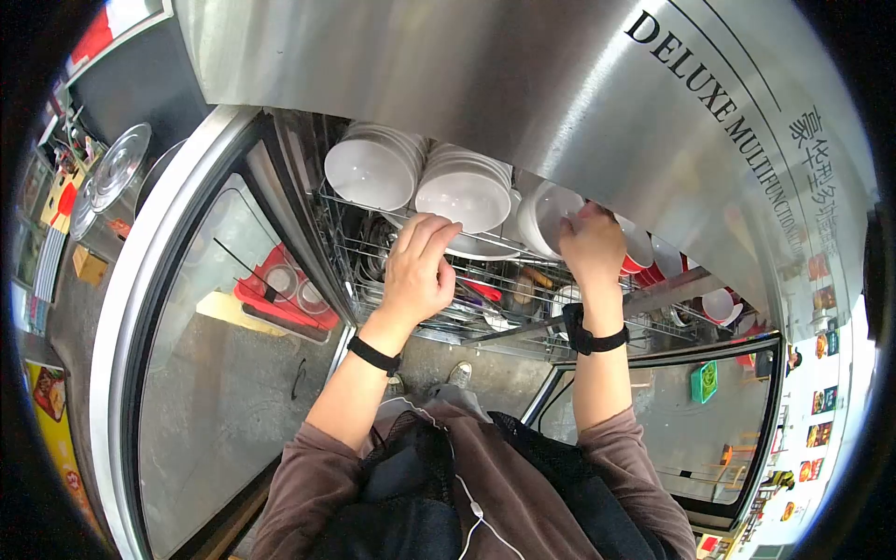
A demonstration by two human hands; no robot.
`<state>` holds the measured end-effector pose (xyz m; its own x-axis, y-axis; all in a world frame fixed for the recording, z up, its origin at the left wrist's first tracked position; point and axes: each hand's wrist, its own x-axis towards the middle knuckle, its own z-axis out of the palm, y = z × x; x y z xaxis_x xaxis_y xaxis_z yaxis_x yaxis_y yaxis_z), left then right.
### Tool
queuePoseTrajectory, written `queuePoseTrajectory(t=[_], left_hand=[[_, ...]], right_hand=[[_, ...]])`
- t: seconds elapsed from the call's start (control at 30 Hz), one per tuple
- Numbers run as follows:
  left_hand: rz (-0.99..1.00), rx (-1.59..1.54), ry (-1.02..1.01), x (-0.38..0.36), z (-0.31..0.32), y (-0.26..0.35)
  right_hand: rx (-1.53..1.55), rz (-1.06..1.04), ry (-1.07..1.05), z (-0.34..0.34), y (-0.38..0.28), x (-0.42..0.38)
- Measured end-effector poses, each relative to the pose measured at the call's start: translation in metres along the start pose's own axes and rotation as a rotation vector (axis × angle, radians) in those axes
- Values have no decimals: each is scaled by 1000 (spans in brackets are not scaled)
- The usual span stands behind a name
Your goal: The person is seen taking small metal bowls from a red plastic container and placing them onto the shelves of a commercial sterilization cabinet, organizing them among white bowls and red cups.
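Stacks of white bowls lie tipped on their sides on the upper wire rack of a steel cabinet. My left hand is at the rack's front edge, just below the middle stack; its fingers are bent together, and whether they hold anything is hidden. Farther right, my right hand reaches into the rack beside another white bowl. Its fingers are curled near the bowl's right side and a reddish item, and their grip cannot be made out. Red-and-white bowls sit just right of that hand.
Glass doors stand open at left and right. The steel front panel overhangs the rack. Lower down, a second rack holds mixed dishes. Large metal pots stand at far left.
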<state>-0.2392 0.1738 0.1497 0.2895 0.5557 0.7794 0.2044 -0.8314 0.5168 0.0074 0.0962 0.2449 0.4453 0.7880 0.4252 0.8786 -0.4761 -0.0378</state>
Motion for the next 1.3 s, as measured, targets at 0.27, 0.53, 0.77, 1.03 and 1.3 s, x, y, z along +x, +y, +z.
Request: queuePoseTrajectory(t=[0.27, 0.53, 0.77, 1.03, 1.3], left_hand=[[-5, -18, -12, 0, -3, 1], [12, -19, 4, 0, -1, -1], [13, -23, -2, 0, -2, -1], [-15, 114, -8, 3, -8, 12], [226, -49, -255, 17, 20, 59]], right_hand=[[-51, 100, -231, 7, 0, 8], [290, -42, 53, 52, 31, 11], [379, 51, 73, 17, 10, 2], [183, -205, 411, 26, 19, 13], [239, -163, 416, 37, 9, 15]])
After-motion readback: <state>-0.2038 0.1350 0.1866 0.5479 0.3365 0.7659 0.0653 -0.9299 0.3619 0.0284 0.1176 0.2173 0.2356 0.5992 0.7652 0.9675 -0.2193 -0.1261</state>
